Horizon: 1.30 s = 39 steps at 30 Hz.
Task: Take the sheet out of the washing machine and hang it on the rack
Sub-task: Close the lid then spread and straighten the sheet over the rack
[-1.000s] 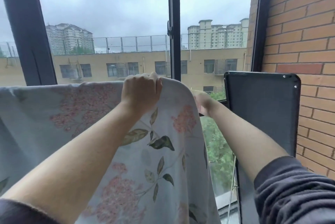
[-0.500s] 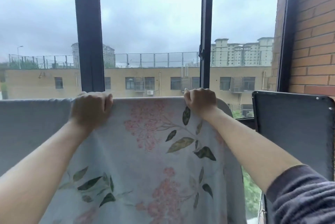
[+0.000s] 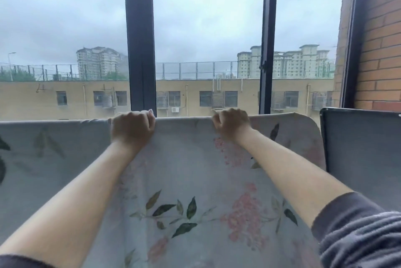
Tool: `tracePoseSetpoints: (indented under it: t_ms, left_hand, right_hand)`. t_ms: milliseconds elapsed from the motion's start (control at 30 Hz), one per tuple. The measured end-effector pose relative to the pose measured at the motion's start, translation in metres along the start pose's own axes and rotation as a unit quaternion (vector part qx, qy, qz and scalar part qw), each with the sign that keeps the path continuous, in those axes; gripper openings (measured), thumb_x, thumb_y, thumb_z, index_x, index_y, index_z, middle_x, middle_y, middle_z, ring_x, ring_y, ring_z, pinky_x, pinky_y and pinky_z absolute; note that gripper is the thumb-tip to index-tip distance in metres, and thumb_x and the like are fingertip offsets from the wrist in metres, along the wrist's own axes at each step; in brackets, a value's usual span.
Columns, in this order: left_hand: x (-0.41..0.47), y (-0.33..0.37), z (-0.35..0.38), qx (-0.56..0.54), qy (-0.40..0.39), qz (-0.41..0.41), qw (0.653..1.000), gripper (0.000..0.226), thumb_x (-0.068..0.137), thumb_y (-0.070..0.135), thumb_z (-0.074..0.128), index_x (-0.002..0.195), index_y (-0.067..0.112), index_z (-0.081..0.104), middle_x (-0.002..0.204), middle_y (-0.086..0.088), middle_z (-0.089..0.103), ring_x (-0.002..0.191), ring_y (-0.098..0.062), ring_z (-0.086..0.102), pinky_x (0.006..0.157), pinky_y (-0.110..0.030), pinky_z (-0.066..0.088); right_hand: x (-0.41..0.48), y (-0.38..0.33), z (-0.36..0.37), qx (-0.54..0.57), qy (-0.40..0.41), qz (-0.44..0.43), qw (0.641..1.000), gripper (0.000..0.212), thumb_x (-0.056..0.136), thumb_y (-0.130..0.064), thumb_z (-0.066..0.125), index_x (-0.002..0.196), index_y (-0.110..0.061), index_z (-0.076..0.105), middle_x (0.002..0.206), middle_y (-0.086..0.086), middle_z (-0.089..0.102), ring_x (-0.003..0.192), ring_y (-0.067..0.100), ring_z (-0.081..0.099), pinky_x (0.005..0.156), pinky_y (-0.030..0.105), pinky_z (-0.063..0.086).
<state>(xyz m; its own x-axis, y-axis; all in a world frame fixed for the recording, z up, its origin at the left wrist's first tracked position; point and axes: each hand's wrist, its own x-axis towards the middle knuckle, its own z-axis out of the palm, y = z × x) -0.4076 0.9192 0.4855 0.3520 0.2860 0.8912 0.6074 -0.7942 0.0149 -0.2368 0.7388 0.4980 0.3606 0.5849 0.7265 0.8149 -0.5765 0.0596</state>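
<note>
A pale grey-blue sheet (image 3: 184, 170) printed with pink flowers and dark leaves hangs over a horizontal bar at chest height and fills the lower half of the view. The rack's bar is hidden under the cloth along the top fold. My left hand (image 3: 132, 129) grips the top fold near the middle, fingers curled over it. My right hand (image 3: 231, 124) grips the same fold a short way to the right. The sheet's right corner is rounded, close to a dark panel.
A dark flat panel (image 3: 360, 148) stands upright at the right, close to the sheet's edge. Behind it rises a red brick wall (image 3: 382, 50). A large window with dark frames (image 3: 141, 50) lies straight ahead, with buildings outside.
Both hands have shifted left along the top fold, and the sheet now lies spread wider and flatter over the bar. My view has turned left and risen.
</note>
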Motion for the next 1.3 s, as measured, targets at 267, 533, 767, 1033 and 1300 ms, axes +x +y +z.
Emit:
tracePoseSetpoints:
  t_ms: [267, 533, 767, 1033, 1300]
  left_hand:
    - [-0.006, -0.038, -0.002, -0.016, 0.013, 0.06, 0.998, 0.045, 0.086, 0.027, 0.032, 0.05, 0.012, 0.055, 0.043, -0.01, 0.055, 0.036, -0.028, 0.053, 0.046, -0.027, 0.043]
    - [-0.006, -0.15, -0.011, 0.018, 0.031, -0.056, 0.998, 0.054, 0.096, 0.024, 0.035, 0.052, 0.0, 0.056, 0.053, -0.024, 0.058, 0.049, -0.029, 0.049, 0.061, -0.038, 0.043]
    - [-0.011, -0.179, -0.011, 0.028, 0.064, -0.017, 0.997, 0.056, 0.097, 0.019, 0.042, 0.042, 0.013, 0.036, 0.039, -0.002, 0.034, 0.041, -0.016, 0.038, 0.053, -0.027, 0.03]
    - [-0.007, -0.186, -0.011, 0.007, 0.083, 0.107, 0.991, 0.042, 0.084, 0.023, 0.051, 0.043, 0.015, 0.046, 0.036, -0.004, 0.04, 0.029, -0.02, 0.041, 0.044, -0.017, 0.025]
    - [-0.004, -0.317, -0.02, 0.016, 0.039, 0.094, 0.995, 0.046, 0.092, 0.022, 0.044, 0.047, 0.013, 0.046, 0.041, -0.002, 0.04, 0.034, -0.018, 0.036, 0.048, -0.018, 0.023]
  right_hand:
    - [0.024, -0.089, 0.038, -0.041, 0.179, 0.019, 0.983, 0.051, 0.085, -0.031, 0.041, 0.041, -0.011, 0.057, 0.037, 0.004, 0.052, 0.032, 0.023, 0.051, 0.047, 0.018, 0.024]
    - [0.028, -0.071, 0.05, -0.025, 0.254, 0.004, 0.967, 0.053, 0.085, -0.032, 0.036, 0.039, -0.012, 0.051, 0.034, 0.004, 0.049, 0.027, 0.024, 0.048, 0.044, 0.018, 0.028]
    - [0.032, -0.088, 0.051, -0.032, 0.185, 0.011, 0.982, 0.061, 0.09, -0.037, 0.023, 0.05, -0.009, 0.059, 0.049, 0.012, 0.06, 0.045, 0.029, 0.058, 0.052, 0.026, 0.029]
    - [0.057, -0.258, 0.061, -0.024, 0.235, 0.014, 0.972, 0.046, 0.082, -0.031, 0.05, 0.04, -0.013, 0.057, 0.035, 0.0, 0.05, 0.029, 0.021, 0.046, 0.047, 0.018, 0.022]
    - [0.059, -0.291, 0.063, -0.044, 0.228, 0.033, 0.972, 0.056, 0.088, -0.031, 0.032, 0.041, -0.009, 0.053, 0.04, 0.011, 0.053, 0.034, 0.027, 0.051, 0.049, 0.022, 0.026]
